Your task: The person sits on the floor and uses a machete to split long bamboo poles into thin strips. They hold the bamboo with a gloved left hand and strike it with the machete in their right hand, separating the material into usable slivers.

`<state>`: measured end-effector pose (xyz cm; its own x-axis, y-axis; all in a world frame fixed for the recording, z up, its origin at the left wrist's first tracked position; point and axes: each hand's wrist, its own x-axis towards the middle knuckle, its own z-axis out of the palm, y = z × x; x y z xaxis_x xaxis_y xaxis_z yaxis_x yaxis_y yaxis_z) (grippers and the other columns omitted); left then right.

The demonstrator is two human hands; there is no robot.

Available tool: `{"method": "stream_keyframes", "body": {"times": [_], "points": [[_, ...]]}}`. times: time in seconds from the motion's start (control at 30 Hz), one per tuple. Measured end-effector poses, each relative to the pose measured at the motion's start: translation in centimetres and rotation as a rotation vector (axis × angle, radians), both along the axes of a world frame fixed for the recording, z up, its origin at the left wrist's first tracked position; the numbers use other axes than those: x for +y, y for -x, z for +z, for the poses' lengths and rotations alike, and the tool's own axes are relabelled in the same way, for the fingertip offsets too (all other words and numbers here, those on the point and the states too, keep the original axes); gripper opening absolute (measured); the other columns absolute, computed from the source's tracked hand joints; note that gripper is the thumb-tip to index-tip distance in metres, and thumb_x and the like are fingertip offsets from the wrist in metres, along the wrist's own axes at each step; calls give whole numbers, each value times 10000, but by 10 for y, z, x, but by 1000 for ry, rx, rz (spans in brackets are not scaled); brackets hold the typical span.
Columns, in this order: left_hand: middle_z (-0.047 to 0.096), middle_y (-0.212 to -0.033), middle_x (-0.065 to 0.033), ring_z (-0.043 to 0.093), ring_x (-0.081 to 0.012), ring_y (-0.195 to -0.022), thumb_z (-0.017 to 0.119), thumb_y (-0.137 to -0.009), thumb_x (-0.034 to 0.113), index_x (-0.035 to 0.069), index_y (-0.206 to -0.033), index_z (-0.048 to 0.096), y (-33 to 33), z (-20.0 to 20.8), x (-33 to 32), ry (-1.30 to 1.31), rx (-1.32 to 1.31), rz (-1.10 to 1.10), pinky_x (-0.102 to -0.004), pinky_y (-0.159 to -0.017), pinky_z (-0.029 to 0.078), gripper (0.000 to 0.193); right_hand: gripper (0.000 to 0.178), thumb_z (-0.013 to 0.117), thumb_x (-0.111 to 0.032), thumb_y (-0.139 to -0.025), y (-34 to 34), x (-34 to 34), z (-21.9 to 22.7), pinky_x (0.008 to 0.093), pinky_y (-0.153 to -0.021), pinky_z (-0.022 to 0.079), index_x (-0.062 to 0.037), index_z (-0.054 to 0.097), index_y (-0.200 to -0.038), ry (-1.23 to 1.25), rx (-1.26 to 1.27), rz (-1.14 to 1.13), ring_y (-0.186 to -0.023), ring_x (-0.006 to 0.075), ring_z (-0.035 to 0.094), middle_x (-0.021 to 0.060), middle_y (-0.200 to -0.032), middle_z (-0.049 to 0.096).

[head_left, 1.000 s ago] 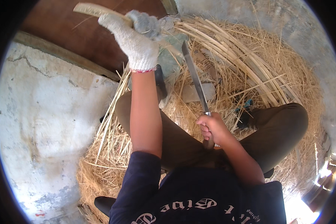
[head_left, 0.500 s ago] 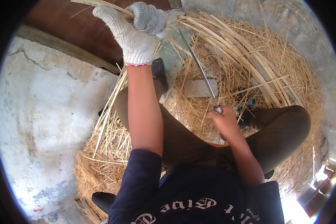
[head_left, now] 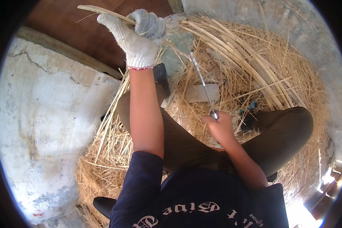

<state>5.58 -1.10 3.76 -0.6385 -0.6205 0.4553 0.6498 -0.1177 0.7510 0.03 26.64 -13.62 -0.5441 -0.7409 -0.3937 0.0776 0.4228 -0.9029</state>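
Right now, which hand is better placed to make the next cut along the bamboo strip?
The right hand: it grips the knife, whose blade points up toward the bamboo strip. The gloved left hand is closed around that strip, holding it raised.

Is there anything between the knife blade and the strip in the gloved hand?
Nothing visible. The knife in the right hand points up toward the bamboo strip gripped by the gloved left hand; loose straw lies below.
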Motion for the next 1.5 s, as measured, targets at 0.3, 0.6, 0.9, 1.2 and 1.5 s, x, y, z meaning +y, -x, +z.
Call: {"method": "stream_keyframes", "body": {"times": [0.3,0.6,0.9,1.2,1.5], "points": [[199,-521,17,184,-176,-499,363,-711,1026,171,-537,276,21,6,14,-18,-49,319,-347,-510,150,877,295,654,-165,-839,-9,-9,-26,383,-510,371,-21,539,-610,54,-101,-8,-492,152,459,39,-537,523],[259,-501,50,251,-113,-417,451,-981,741,194,-572,318,54,15,44,-34,100,353,-297,-419,178,696,234,663,-105,-868,0,-3,6,307,-380,327,-73,520,-686,16,-597,-53,-392,108,405,-6,-530,450],[321,-526,32,331,-127,-448,490,-1008,677,184,-601,348,56,20,41,-47,97,597,-302,-445,254,654,257,685,-120,-862,-2,-5,7,298,-464,352,-59,512,-681,61,-4,-148,-468,71,400,-15,-558,467],[329,-546,25,328,-129,-463,432,-1020,690,175,-625,366,54,10,41,-52,58,544,-305,-467,267,653,298,676,-99,-921,-2,-21,-47,302,-483,332,-51,506,-680,195,-50,-184,-481,78,400,-40,-551,434],[297,-540,43,290,-125,-462,403,-1017,708,183,-621,344,43,5,32,-6,117,369,-304,-469,245,660,241,676,-130,-844,18,-23,-16,335,-418,356,-50,518,-680,-15,-755,74,-419,143,448,20,-540,477]]}}
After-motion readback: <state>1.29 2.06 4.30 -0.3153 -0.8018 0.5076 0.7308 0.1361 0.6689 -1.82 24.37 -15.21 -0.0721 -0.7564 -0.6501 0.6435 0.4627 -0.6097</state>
